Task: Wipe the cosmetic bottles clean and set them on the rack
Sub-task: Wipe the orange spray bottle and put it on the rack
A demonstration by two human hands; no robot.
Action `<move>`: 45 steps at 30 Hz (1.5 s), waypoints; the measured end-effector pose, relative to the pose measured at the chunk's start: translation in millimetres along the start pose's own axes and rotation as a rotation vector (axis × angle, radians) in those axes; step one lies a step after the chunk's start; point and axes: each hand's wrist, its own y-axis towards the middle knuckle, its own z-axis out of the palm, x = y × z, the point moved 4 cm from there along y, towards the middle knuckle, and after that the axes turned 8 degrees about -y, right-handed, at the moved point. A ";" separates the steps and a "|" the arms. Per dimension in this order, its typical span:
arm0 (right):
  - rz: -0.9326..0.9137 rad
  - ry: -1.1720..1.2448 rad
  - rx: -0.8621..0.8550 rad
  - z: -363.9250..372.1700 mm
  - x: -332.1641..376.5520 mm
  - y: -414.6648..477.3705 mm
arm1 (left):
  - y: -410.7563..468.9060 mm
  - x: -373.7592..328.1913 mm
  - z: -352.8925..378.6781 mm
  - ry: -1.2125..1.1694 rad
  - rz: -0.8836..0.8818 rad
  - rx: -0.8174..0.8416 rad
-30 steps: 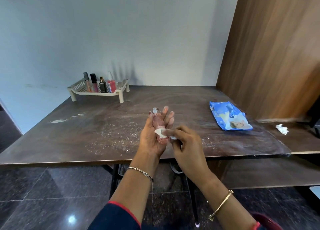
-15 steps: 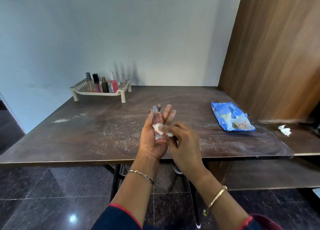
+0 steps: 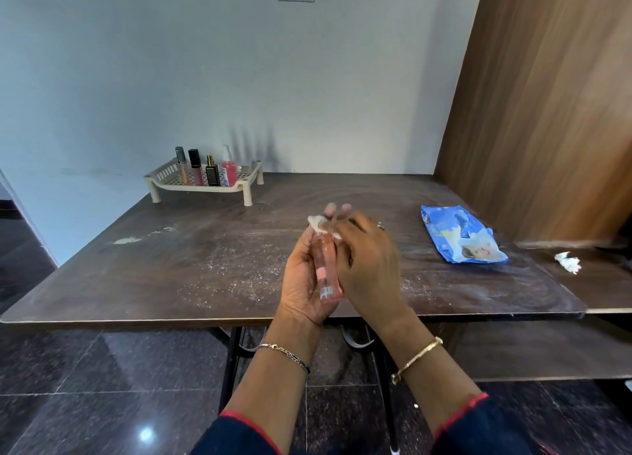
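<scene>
In the head view, near the middle of the frame, the left hand (image 3: 302,280) cradles a slim clear bottle of pink liquid (image 3: 325,270), its grip curled round the lower body with the palm up. The bottle's top is hidden behind a small white wipe (image 3: 317,222) and the right hand (image 3: 367,266), whose grip is pinched on that wipe against the bottle's upper end; the right fingertips are out of sight behind the knuckles, and the two left fingertips poking up above are blurred. Both hands hang over the near edge of the dark brown dusty bench (image 3: 205,266). At the upper left of the bench stands a cream perforated plastic rack (image 3: 164,175) on short legs, holding four upright cosmetic bottles (image 3: 205,170); their labels are too small to read. At the right lies a blue wipes packet (image 3: 461,237), flat, with its print hard to make out. Farther right, on a lower brown surface, sits a crumpled white tissue (image 3: 567,262). Both dark sleeves with red trim are cut off by the bottom edge of the frame.
</scene>
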 end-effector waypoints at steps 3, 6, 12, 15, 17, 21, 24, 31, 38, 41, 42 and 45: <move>-0.031 0.062 -0.002 -4.2 4.4 -19.4 | 2.2 4.5 -2.8 -0.053 0.000 0.033; -0.048 0.136 0.015 -10.2 2.9 -22.9 | 4.2 9.9 -1.4 -0.069 -0.007 0.042; -0.177 0.121 0.137 -21.9 11.2 -42.3 | 6.8 -12.1 2.8 0.057 0.147 -0.019; -0.226 0.080 0.152 -25.8 14.0 -48.1 | 6.2 -17.0 9.7 0.097 0.158 -0.004; -0.233 0.051 0.145 -25.8 13.9 -38.3 | 5.3 -15.1 14.6 0.128 0.124 0.027; -0.232 0.013 0.063 -25.0 13.4 -11.0 | 3.1 -8.1 21.7 0.173 0.061 0.044; -0.250 -0.003 0.041 -21.4 11.7 -12.4 | 6.1 -12.3 19.8 0.144 0.091 0.013; -0.204 0.001 0.097 -18.5 8.0 -34.2 | 6.1 -14.1 9.8 0.145 0.129 -0.029; -0.050 0.072 0.051 3.4 1.4 -9.7 | 8.4 -20.9 6.1 0.194 0.187 -0.056; -0.128 0.023 0.057 5.5 7.4 -22.0 | 5.4 -24.9 6.9 0.232 0.209 -0.020; -0.137 0.004 0.058 6.5 8.5 -24.2 | 5.6 -25.6 8.0 0.247 0.213 -0.010; 0.052 0.094 -0.007 9.0 1.5 -22.0 | 8.0 -25.1 11.7 0.257 0.233 0.001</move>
